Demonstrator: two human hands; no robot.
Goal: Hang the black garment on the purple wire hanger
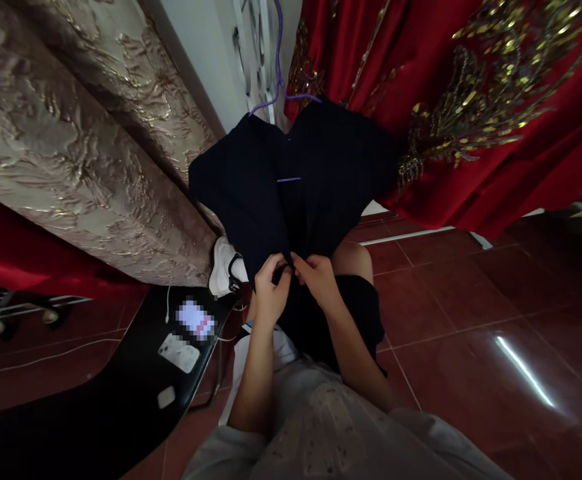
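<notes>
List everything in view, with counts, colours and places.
Loose cloth garment: one, navy, centre.
Thin hanger: one, purple, top centre.
Embossed draped fabric: one or two, beige, left.
Sequinned draped fabric: one, red and gold, upper right.
Plain draped fabric: one, red, left edge.
Lattice metalwork: one, white, top centre.
Glossy curved bench: one, black, lower left.
Flat phone: one, white, bench.
Blurred lit screen: one, bluish, bench.
Rounded square block: one, white, bench.
Thin cables: uncounted, white, around bench.
Strapped shoe: one, white, by bench.
Square tiles: many, red, floor.
Left hand, right hand: two, bare, pinching garment.
</notes>
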